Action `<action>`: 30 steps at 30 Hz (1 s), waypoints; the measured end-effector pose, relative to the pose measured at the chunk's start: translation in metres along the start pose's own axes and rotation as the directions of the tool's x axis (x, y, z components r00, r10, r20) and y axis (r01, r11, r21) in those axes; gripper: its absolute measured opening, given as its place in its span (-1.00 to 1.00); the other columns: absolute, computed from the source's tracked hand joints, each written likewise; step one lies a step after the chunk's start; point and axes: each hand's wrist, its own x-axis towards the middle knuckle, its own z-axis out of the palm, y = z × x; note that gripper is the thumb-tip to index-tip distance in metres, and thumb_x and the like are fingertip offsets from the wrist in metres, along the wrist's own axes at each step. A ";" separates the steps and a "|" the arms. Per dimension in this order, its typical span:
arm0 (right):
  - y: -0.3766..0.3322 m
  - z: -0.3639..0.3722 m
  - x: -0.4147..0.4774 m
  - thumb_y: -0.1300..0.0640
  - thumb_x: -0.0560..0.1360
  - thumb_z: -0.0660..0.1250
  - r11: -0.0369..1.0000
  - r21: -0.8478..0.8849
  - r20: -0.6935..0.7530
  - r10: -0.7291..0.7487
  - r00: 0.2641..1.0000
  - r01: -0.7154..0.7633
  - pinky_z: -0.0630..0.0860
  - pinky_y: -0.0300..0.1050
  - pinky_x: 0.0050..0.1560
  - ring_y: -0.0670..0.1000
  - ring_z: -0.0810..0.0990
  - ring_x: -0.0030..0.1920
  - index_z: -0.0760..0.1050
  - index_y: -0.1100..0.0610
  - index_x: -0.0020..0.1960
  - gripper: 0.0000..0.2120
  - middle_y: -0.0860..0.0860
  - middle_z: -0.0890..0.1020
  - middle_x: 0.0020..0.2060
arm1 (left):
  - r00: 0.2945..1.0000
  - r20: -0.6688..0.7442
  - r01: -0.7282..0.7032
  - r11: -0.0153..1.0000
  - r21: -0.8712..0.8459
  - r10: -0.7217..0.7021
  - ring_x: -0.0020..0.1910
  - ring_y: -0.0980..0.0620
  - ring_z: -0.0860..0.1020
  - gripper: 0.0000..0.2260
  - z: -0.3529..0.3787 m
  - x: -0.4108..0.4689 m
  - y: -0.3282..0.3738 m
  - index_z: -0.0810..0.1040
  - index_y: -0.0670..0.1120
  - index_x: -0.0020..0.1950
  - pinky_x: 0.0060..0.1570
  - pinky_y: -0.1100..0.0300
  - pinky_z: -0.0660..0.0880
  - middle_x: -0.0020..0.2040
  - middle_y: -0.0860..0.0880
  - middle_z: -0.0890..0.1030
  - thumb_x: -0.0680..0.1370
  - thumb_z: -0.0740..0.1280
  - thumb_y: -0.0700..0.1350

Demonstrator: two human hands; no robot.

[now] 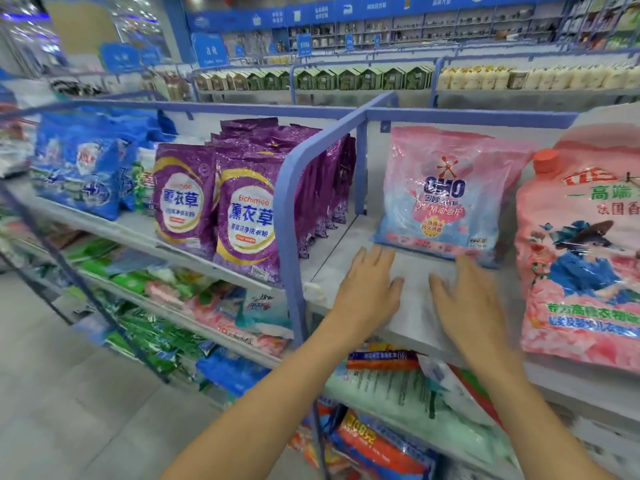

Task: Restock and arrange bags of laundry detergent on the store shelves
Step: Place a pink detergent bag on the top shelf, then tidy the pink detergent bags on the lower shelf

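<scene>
The left hand (pixel 369 289) and right hand (pixel 467 303) hover flat over the shelf board (pixel 415 306), fingers straight, holding nothing, probably poised to square up stock. Just past their fingertips the pink detergent bag (pixel 446 192) stands upright, label forward; contact is too blurred to tell. A larger pink pouch (pixel 581 254) leans right of the right hand. Left of the left hand, beyond the blue divider (pixel 294 202), stand rows of purple bags (pixel 246 220).
</scene>
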 end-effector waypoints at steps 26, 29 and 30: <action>-0.240 0.146 -0.301 -0.20 0.61 0.25 0.978 0.046 0.384 -0.206 0.900 0.204 0.42 -0.01 0.29 0.05 0.47 0.33 0.52 0.04 0.31 -0.59 -0.04 0.58 0.23 | 0.913 -0.148 0.397 0.913 0.094 -0.381 0.50 -0.04 0.33 -0.53 -0.206 -0.372 -0.241 0.38 -0.08 0.54 0.49 0.08 0.28 0.49 -0.01 0.44 0.67 0.25 0.08; -0.273 0.172 -0.305 -0.22 0.62 0.24 0.969 0.082 0.418 -0.247 0.874 0.235 0.40 -0.03 0.35 0.00 0.44 0.38 0.48 0.03 0.41 -0.53 -0.08 0.55 0.34 | 0.885 -0.183 0.449 0.888 0.100 -0.428 0.50 -0.02 0.33 -0.52 -0.231 -0.383 -0.272 0.38 -0.07 0.55 0.50 0.09 0.26 0.49 -0.01 0.44 0.67 0.24 0.09; -0.283 0.181 -0.303 -0.22 0.62 0.23 0.964 0.086 0.424 -0.263 0.867 0.251 0.42 -0.02 0.34 0.00 0.45 0.37 0.48 0.03 0.42 -0.52 -0.07 0.55 0.35 | 0.878 -0.187 0.462 0.881 0.098 -0.440 0.51 -0.01 0.32 -0.52 -0.238 -0.385 -0.283 0.37 -0.06 0.55 0.51 0.08 0.26 0.50 0.00 0.43 0.67 0.23 0.09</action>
